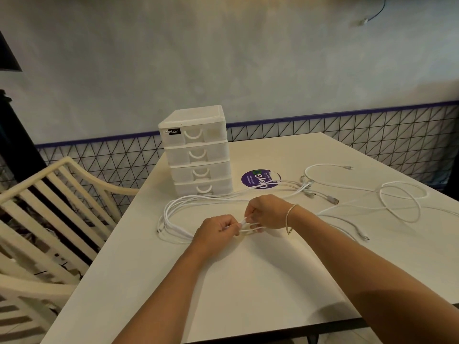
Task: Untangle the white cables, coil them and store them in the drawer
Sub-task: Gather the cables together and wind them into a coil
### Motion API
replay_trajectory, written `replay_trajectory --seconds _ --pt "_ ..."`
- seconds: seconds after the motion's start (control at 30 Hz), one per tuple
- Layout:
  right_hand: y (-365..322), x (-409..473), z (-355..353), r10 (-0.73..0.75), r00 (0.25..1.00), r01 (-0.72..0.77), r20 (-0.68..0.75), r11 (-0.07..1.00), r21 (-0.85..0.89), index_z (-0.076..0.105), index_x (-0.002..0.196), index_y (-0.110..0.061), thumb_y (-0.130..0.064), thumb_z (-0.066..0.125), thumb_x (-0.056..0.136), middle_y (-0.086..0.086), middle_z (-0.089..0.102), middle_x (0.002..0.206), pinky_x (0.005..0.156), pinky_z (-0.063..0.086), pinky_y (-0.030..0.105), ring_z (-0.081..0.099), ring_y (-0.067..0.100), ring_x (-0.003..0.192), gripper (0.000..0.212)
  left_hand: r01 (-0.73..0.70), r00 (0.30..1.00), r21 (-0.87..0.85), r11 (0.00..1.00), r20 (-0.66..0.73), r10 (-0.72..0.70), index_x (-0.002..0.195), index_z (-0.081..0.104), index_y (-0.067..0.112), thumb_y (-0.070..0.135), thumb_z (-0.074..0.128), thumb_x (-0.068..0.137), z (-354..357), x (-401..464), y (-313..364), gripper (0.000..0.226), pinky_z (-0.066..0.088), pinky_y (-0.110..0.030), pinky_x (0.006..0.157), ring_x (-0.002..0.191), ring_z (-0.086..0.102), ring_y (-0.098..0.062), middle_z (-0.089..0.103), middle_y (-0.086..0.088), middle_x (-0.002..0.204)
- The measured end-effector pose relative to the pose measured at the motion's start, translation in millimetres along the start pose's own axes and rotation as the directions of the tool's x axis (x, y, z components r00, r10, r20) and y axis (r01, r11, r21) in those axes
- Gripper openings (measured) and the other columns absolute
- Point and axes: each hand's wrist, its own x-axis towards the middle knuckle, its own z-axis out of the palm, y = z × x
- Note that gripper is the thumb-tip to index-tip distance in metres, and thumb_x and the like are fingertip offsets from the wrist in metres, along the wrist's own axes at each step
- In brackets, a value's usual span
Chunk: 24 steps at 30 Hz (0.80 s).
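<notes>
Head view, near to far: white table [248,281]; left hand [216,230] and right hand [267,212] side by side near table centre, each w/ fingers curled, pinching strands of white cables [198,201] between them; cable bundle's long axis runs left-right, looping at left, loose ends trailing right toward plugs [332,200]; bracelet [289,216] on right wrist; purple sticker [259,179] partly under cables; 4-drawer unit [197,151] behind, drawers closed; slatted chair [49,209] at left.
</notes>
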Motion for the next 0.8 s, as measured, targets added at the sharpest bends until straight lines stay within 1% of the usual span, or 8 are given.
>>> replay_trajectory --seconds 0.1,0.17,0.3,0.4,0.5,0.63,0.73,0.8 --pt "2 -1 4 0.008 0.999 -0.011 0.047 0.997 0.075 0.057 0.110 -0.014 -0.008 0.043 0.095 0.002 0.064 0.083 0.059 0.043 0.015 0.055 0.010 0.057 0.021 0.000 1.000 0.009 1.000 0.004 0.000 0.055 0.057 0.030 0.042 0.051 0.069 0 1 -1 0.020 0.035 -0.029 0.061 0.060 0.043 -0.015 0.049 0.009 0.054" --pt "5 -1 5 0.033 0.995 -0.045 0.089 0.989 0.138 0.057 0.112 -0.014 -0.008 0.040 0.096 -0.003 0.057 0.073 0.058 0.043 0.019 0.050 0.011 0.053 0.025 0.003 1.000 0.007 1.000 -0.003 -0.003 0.055 0.057 0.031 0.042 0.053 0.073 0 1 -1 0.022 0.035 -0.029 0.062 0.060 0.044 -0.014 0.051 0.012 0.053" --pt "5 -7 6 0.084 0.980 -0.120 0.183 0.973 0.198 0.060 0.088 -0.013 -0.021 0.034 0.099 0.002 0.056 0.066 0.056 0.036 0.023 0.039 0.013 0.048 0.029 -0.009 0.999 0.074 0.997 -0.036 0.012 0.061 0.054 0.029 0.030 0.055 0.091 -2 3 1 0.031 0.032 -0.027 0.062 0.056 0.041 -0.008 0.048 0.013 0.052" --pt "6 -10 11 0.057 0.991 -0.075 0.121 0.986 0.150 0.057 0.074 -0.021 -0.025 0.035 0.100 -0.004 0.051 0.057 0.063 0.037 0.020 0.043 0.009 0.053 0.035 -0.014 0.998 0.087 0.996 -0.054 0.019 0.065 0.052 0.030 0.030 0.052 0.094 -3 2 7 0.029 0.031 -0.026 0.057 0.055 0.040 -0.005 0.046 0.014 0.053" --pt "14 -5 13 0.043 0.999 -0.041 -0.007 0.980 0.196 0.055 0.067 -0.028 -0.021 0.045 0.096 -0.006 0.051 0.059 0.062 0.038 0.019 0.049 0.012 0.061 0.031 -0.024 1.000 0.091 0.996 -0.008 0.025 0.063 0.052 0.029 0.030 0.053 0.093 -2 1 4 0.030 0.032 -0.027 0.060 0.057 0.041 -0.011 0.046 0.011 0.056" --pt "11 6 19 0.026 0.993 -0.012 -0.116 0.993 0.120 0.069 0.091 -0.017 -0.019 0.053 0.091 -0.002 0.062 0.076 0.066 0.040 0.020 0.053 0.013 0.076 0.016 -0.053 0.995 -0.001 0.999 0.085 0.053 0.056 0.051 0.029 0.027 0.055 0.090 0 -5 -1 0.034 0.031 -0.027 0.057 0.055 0.036 -0.011 0.041 0.012 0.050" --pt "10 10 24 0.003 0.989 0.020 -0.151 0.989 0.149 0.070 0.092 -0.016 -0.020 0.056 0.090 -0.012 0.057 0.065 0.065 0.041 0.016 0.056 0.012 0.071 0.014 -0.048 0.995 -0.058 0.997 0.079 0.052 0.057 0.050 0.023 0.018 0.055 0.092 -4 -7 0 0.036 0.028 -0.019 0.050 0.053 0.034 -0.007 0.041 0.011 0.054" --pt "12 7 20 0.018 0.990 -0.001 -0.140 0.992 0.125 0.068 0.089 -0.018 -0.024 0.057 0.090 -0.011 0.056 0.063 0.064 0.040 0.015 0.055 0.010 0.070 0.012 -0.038 0.997 -0.064 0.997 0.058 0.042 0.061 0.054 0.020 0.018 0.054 0.094 -9 -6 2 0.032 0.028 -0.015 0.047 0.050 0.036 -0.004 0.043 0.010 0.054"
